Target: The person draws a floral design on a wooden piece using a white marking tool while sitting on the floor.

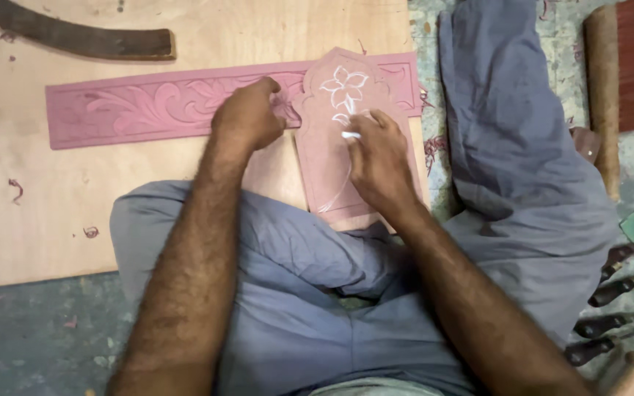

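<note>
A: How are the hands posed?
B: Both forearms reach forward over grey trousers. The right hand pinches white chalk in its fingertips, against a pink arched panel bearing a chalk flower.
A: And the left?
B: The left hand, fingers curled, presses a long carved pink strip on the plywood.

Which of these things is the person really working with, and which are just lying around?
In use:
- arched pink panel with a white flower outline
- white chalk in the right hand
- left hand, resting by the panel

Lying about:
- long carved pink strip
- dark curved wood piece
- chisels
- brush
</note>
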